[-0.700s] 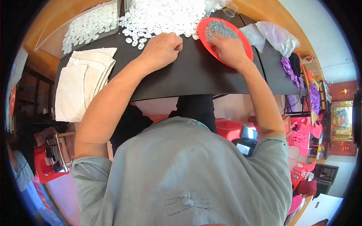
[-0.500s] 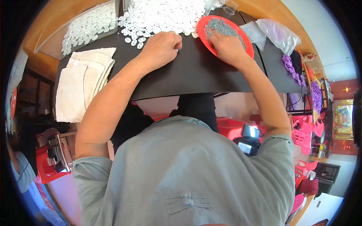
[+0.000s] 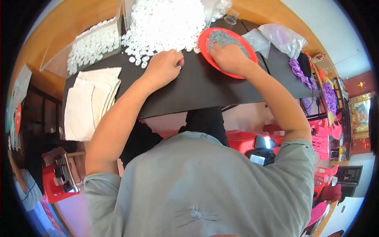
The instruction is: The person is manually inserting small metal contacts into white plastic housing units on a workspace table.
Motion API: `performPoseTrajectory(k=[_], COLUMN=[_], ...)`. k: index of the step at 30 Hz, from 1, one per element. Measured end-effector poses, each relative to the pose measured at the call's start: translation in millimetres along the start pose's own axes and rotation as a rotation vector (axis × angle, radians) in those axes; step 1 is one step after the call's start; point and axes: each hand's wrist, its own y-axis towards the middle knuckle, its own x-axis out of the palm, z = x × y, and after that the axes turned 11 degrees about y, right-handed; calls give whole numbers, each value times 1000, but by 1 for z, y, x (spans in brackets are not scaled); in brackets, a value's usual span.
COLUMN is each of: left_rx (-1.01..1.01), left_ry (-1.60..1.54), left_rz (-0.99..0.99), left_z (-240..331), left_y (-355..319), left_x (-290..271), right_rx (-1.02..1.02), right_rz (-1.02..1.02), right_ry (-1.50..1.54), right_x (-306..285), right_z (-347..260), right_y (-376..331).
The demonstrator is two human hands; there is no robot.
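My left hand [image 3: 162,69] rests low over the dark table with its fingers curled in. A small white bit shows at its fingertips, likely one of the white oval pieces [image 3: 166,25] heaped just beyond it. My right hand [image 3: 229,60] reaches into a red plate [image 3: 203,44] of small, thin grey metal pieces [image 3: 223,38]. Its fingers are bent and close together over the near side of that pile. The fingertips are hidden, so what they pinch cannot be seen.
At the left, a clear bin [image 3: 55,63] holds more white pieces, with folded cream cloths [image 3: 85,104] on the table's near left edge. Clear plastic bags [image 3: 282,39] and purple cord [image 3: 298,68] lie to the right. A person's arm [image 3: 19,170] shows at far left.
The whole view has tilted a little, so the table sits lower in it. My left hand keeps its curled fingers, and my right hand stays in the red plate.
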Motion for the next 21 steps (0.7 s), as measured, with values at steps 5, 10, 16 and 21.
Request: performPoseTrajectory(k=[5,10,16,21], left_rx=[-26,-35,-153,-337], left_ry=[-33,-122,-457,-701], left_rz=[-3,119,-7,-148], left_z=[-1,3,18,57], left_y=[-2,2,13,42], left_x=[-3,-7,-16,-17], right_rx=[137,375,362,348], right_rz=[-30,-28,408,453], right_ry=[75,343,798,811], right_x=[1,-8,-2,-10], right_z=[0,10,27,16], right_y=[-3,-14,-26,-30])
